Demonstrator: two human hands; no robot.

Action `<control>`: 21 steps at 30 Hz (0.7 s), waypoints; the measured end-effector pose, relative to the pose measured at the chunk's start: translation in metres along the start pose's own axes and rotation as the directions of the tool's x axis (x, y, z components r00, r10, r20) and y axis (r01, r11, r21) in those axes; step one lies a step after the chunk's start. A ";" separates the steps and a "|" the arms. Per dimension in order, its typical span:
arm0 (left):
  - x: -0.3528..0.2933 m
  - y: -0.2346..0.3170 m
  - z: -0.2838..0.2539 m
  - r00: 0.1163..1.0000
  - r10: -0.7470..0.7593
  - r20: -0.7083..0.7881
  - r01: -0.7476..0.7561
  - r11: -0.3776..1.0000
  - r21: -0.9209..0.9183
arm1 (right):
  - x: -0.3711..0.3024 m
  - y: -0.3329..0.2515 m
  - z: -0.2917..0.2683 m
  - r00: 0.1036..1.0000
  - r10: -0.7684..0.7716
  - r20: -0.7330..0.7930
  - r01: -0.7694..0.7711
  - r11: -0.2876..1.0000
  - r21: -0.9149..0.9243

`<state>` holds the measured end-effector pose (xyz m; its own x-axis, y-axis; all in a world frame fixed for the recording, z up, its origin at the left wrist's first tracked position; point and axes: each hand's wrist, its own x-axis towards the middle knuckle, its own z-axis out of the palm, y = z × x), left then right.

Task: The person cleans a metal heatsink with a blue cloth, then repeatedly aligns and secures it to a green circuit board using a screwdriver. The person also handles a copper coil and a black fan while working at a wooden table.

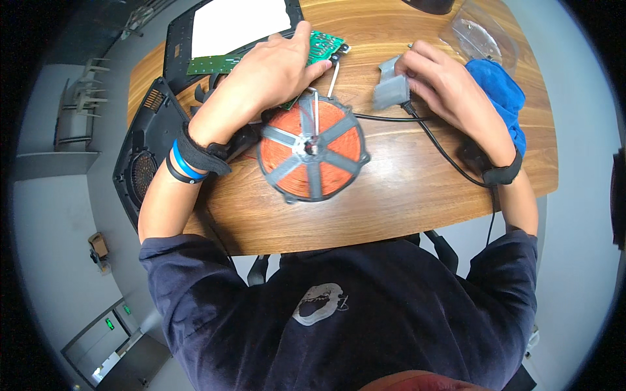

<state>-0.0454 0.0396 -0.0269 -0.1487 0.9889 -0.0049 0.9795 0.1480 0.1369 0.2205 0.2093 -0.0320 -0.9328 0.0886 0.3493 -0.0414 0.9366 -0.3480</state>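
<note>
My left hand (274,70) is closed on a green circuit board (324,47), its thumb stretched along the near side. The palm hides much of the board. Just below it lies a round coil (339,153) of copper-coloured wire on a dark spoked frame, with a white lead rising from its middle. Over the table's right half, my right hand (440,78) has bent fingers around a grey blocky piece (391,92) joined to a black cord (438,144). Slight blur covers that piece, and its far part sits behind the fingertips.
Behind my left hand lies a black casing (176,55) with a white panel (238,26). A black vented housing (140,150) rests along the left edge. Right of my right hand are a blue cloth (497,91) and a clear plastic tray (479,36). The wooden table (404,195) curves in front.
</note>
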 end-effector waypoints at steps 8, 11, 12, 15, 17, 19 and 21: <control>-0.006 0.005 -0.006 0.978 -0.175 0.111 0.182 0.982 -0.056 | 0.016 0.026 0.015 0.996 0.056 0.074 -0.070 0.978 0.197; -0.015 0.007 0.000 0.992 -0.108 0.062 0.113 0.991 -0.077 | 0.016 0.031 0.019 0.989 0.052 0.141 -0.087 0.963 0.255; -0.017 0.010 0.000 0.997 -0.074 0.038 0.077 0.993 -0.088 | 0.013 0.033 0.019 0.977 0.093 0.193 -0.138 0.962 0.237; -0.021 0.021 -0.014 0.986 -0.090 0.139 0.105 0.989 -0.100 | 0.008 0.032 0.019 0.933 0.216 0.286 -0.289 0.925 0.245; -0.025 0.021 -0.011 0.993 -0.039 0.110 0.047 0.996 -0.072 | 0.011 0.017 0.019 0.913 0.296 0.282 -0.385 0.855 0.347; -0.027 0.020 -0.010 0.996 -0.017 0.087 0.024 0.996 -0.081 | 0.015 0.004 0.022 0.919 0.296 0.258 -0.375 0.857 0.353; -0.028 0.021 -0.009 0.998 -0.009 0.067 0.015 0.996 -0.093 | 0.018 0.000 0.023 0.923 0.279 0.264 -0.352 0.889 0.292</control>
<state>-0.0223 0.0147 -0.0151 -0.1476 0.9864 -0.0721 0.9602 0.1604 0.2285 0.1954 0.2030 -0.0455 -0.9673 0.2535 -0.0045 0.1874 0.7028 -0.6863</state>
